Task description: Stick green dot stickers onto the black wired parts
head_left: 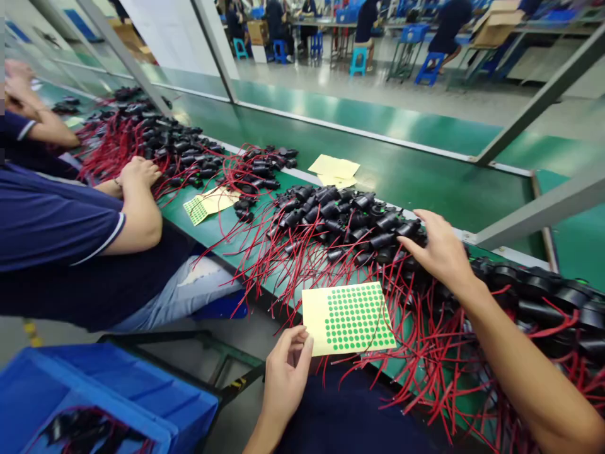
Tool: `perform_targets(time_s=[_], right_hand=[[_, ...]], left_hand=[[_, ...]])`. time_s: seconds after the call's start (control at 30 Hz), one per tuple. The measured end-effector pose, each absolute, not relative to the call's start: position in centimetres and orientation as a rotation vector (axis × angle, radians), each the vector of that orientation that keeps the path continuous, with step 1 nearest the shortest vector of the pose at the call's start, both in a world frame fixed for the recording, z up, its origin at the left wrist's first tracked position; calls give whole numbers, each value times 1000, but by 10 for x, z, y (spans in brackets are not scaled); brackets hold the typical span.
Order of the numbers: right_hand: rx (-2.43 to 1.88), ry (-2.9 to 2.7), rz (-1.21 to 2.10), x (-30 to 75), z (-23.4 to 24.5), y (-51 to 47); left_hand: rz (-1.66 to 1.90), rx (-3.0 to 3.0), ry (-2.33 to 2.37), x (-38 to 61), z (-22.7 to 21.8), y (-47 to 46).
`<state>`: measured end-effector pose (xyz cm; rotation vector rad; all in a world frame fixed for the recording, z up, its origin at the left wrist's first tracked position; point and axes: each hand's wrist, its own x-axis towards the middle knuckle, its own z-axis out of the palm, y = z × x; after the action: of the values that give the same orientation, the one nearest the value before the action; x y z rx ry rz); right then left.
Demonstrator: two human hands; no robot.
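My left hand (289, 372) pinches the lower left edge of a pale yellow sheet (314, 315) covered in rows of small round green stickers (359, 315). Some stickers are gone from the sheet's left part. At the right, my right hand (439, 246) reaches over a heap of black cylindrical parts (331, 208) with red wires (302, 265). Its thumb and fingers are spread apart, at the heap's right end. A black part shows between them; whether the fingers touch it is hard to see.
More black parts (534, 277) lie at the right, beneath my forearm. To the left sit co-workers, one with an arm (137, 214) by another heap (179, 145). A second sticker sheet (196, 208) and yellow paper (333, 167) lie on the green bench. Blue bin (189, 397) stands lower left; metal frame posts (524, 224) rise behind.
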<state>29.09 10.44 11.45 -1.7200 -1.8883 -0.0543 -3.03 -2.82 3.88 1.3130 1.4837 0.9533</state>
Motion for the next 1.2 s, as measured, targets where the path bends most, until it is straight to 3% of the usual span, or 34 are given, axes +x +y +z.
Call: perform_targets(time_s=[0.1,0.33,0.6,1.2], right_hand=[[-1531,-1986,-76,264,117,68],[-1229,-2315,560,184,73,8],[-1316,-2276,560,161,39,4],[-1300,-2154,641,161,46,4]], left_hand=[[971,1120,1585,-37,27,-29],[764,689,1249,-24,13,-21],[855,297,925,-5,17,-14],[780,592,925,-15,9,-12]])
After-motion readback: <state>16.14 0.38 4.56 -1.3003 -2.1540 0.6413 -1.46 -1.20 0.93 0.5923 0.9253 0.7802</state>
